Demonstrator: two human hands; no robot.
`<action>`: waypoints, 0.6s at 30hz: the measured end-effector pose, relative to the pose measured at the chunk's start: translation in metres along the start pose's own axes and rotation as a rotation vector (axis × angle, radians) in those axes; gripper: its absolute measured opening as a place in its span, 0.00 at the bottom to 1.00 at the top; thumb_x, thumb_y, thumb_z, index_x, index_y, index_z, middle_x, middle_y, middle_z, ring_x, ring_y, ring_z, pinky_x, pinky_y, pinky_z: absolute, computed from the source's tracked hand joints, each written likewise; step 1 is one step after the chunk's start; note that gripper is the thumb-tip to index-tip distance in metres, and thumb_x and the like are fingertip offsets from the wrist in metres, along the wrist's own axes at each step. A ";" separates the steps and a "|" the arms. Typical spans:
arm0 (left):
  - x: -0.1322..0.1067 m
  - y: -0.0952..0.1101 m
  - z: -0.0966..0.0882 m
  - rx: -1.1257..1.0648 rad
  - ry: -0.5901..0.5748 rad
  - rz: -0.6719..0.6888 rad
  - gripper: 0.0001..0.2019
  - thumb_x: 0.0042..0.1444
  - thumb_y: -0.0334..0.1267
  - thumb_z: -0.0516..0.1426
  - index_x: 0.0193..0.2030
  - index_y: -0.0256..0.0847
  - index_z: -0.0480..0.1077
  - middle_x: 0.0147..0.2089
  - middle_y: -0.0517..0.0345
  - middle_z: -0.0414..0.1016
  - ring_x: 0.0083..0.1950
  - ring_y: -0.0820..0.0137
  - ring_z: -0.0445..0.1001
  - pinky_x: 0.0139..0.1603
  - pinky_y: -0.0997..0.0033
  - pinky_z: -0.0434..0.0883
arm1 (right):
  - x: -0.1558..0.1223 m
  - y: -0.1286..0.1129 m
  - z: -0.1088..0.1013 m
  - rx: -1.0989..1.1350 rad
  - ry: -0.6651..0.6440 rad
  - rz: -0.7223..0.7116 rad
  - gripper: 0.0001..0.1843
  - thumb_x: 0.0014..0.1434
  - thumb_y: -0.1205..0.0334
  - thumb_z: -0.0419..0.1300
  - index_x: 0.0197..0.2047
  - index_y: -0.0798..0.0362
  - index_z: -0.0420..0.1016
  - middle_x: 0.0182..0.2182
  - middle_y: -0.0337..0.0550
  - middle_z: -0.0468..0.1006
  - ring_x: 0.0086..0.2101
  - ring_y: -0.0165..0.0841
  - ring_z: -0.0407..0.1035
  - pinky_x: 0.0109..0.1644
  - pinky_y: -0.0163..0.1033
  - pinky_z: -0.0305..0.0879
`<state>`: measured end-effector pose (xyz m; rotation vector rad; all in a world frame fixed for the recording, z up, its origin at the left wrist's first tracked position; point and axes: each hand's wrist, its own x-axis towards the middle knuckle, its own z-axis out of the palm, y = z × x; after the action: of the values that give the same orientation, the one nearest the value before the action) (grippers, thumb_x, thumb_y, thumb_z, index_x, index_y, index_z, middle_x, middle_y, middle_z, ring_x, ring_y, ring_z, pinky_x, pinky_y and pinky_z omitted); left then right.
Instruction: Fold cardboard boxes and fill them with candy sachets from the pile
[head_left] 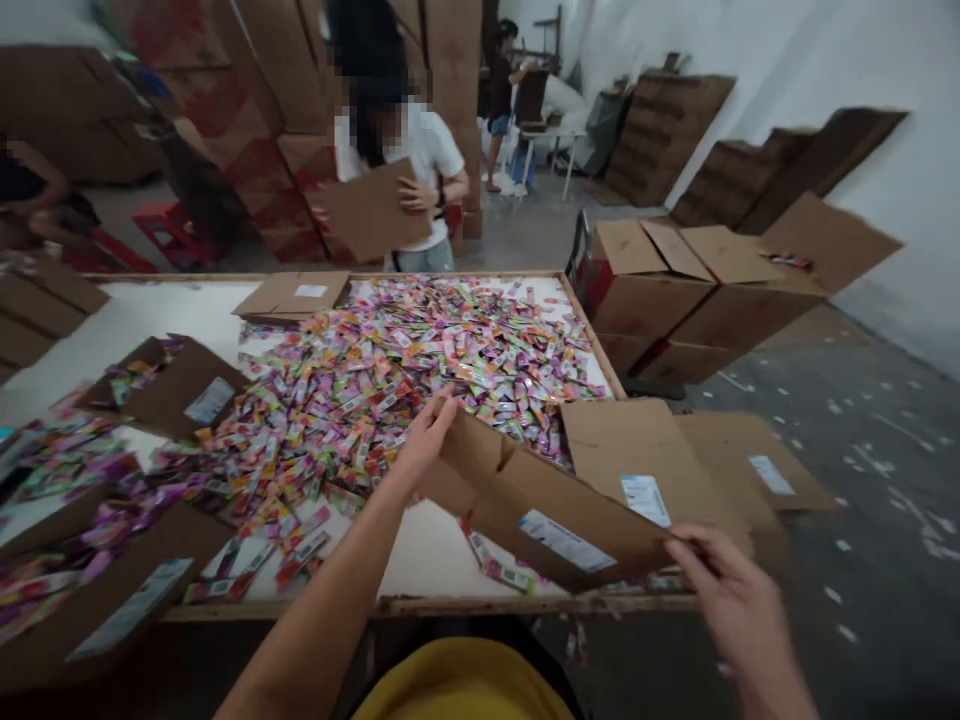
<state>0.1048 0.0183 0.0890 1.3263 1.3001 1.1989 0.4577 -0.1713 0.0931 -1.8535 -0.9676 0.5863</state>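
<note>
A brown cardboard box (495, 500), partly flattened and tilted, hangs over the near edge of the table between my hands, a white-and-blue label on its side. My left hand (431, 430) grips its upper left corner, fingers closed on the edge. At the box's right end, my right hand (727, 575) pinches the other edge. Beyond the box spreads a wide heap of small colourful packets (420, 370). Right beside it lies a flat cardboard piece (630, 440) with a label.
The white table (420, 560) has a raised wooden rim. Open boxes with packets (176, 385) stand at the left. Across the table a person (397, 180) holds a cardboard sheet. Stacked cartons (660, 280) stand at the right, above a littered floor. Another person (502, 100) is farther back.
</note>
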 end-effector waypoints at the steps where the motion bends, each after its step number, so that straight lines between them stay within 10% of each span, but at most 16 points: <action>1: -0.016 -0.007 -0.016 -0.001 0.099 -0.072 0.25 0.60 0.55 0.53 0.55 0.38 0.70 0.58 0.47 0.73 0.63 0.60 0.67 0.66 0.60 0.59 | -0.007 -0.006 0.031 0.064 -0.048 -0.029 0.21 0.42 0.44 0.68 0.33 0.51 0.76 0.33 0.43 0.77 0.37 0.38 0.69 0.44 0.42 0.65; 7: -0.094 -0.055 -0.110 0.025 0.530 -0.215 0.32 0.54 0.54 0.60 0.61 0.40 0.62 0.59 0.46 0.70 0.64 0.58 0.65 0.64 0.58 0.63 | -0.054 -0.030 0.186 0.335 -0.078 0.024 0.22 0.43 0.44 0.68 0.31 0.53 0.73 0.27 0.38 0.75 0.31 0.32 0.66 0.37 0.37 0.62; 13: -0.153 -0.070 -0.184 0.031 0.187 -0.149 0.37 0.51 0.45 0.59 0.68 0.43 0.54 0.66 0.46 0.63 0.69 0.59 0.59 0.69 0.56 0.56 | -0.057 -0.048 0.217 0.220 -0.410 0.236 0.25 0.38 0.44 0.71 0.33 0.55 0.82 0.34 0.48 0.82 0.39 0.42 0.73 0.43 0.42 0.68; 18: -0.177 -0.108 -0.181 0.011 -0.046 -0.170 0.38 0.48 0.44 0.62 0.66 0.43 0.56 0.67 0.45 0.62 0.67 0.58 0.62 0.67 0.55 0.59 | -0.061 -0.056 0.226 -0.154 -0.811 0.232 0.38 0.39 0.50 0.72 0.54 0.51 0.74 0.41 0.47 0.81 0.36 0.39 0.75 0.32 0.39 0.71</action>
<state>-0.0841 -0.1585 -0.0033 1.2181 1.3594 1.0393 0.2373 -0.0908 0.0405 -1.8927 -1.3371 1.5128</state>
